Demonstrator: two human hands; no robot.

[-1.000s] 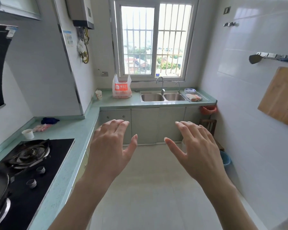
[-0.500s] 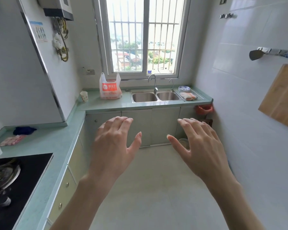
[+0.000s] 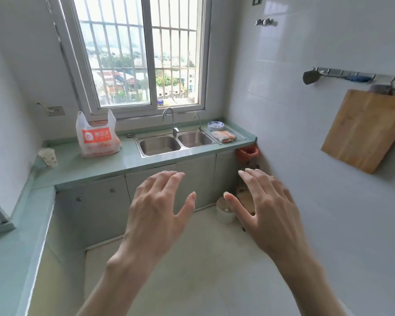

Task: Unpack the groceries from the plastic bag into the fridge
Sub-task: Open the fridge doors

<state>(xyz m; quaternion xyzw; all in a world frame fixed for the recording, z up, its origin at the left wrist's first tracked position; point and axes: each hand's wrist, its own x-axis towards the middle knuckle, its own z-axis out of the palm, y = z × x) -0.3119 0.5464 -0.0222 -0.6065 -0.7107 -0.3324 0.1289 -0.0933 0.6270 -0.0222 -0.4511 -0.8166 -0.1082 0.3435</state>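
I see the plastic bag (image 3: 97, 136) standing upright on the green bench (image 3: 114, 166), to the left of the double steel sink (image 3: 176, 143) and just below the window (image 3: 144, 58). The bag is thin and white, half transparent, with an orange printed panel on its front and white characters that I cannot read. Its two handles stand up like ears at the top, and the mouth between them is loosely open. Through the lower part I see orange-red shapes inside, but I cannot tell what the goods are. The bag looks full and a little swollen at the bottom.

My left hand (image 3: 156, 215) and my right hand (image 3: 266, 208) are both in the air in front of the cabinet doors (image 3: 96, 215) below the sink, well apart from the bag. Both are released, with the fingers spread and slightly bent, the palms down, and they grasp nothing.

Left of the sink, past the bag, a paper cup (image 3: 48, 156) stands in the corner of the bench. Right of the sink I see a stack of blue-patterned dishes (image 3: 216, 125) and a folded cloth (image 3: 223, 136). On the wall further right of the sink hangs a wooden cutting board (image 3: 365, 130).
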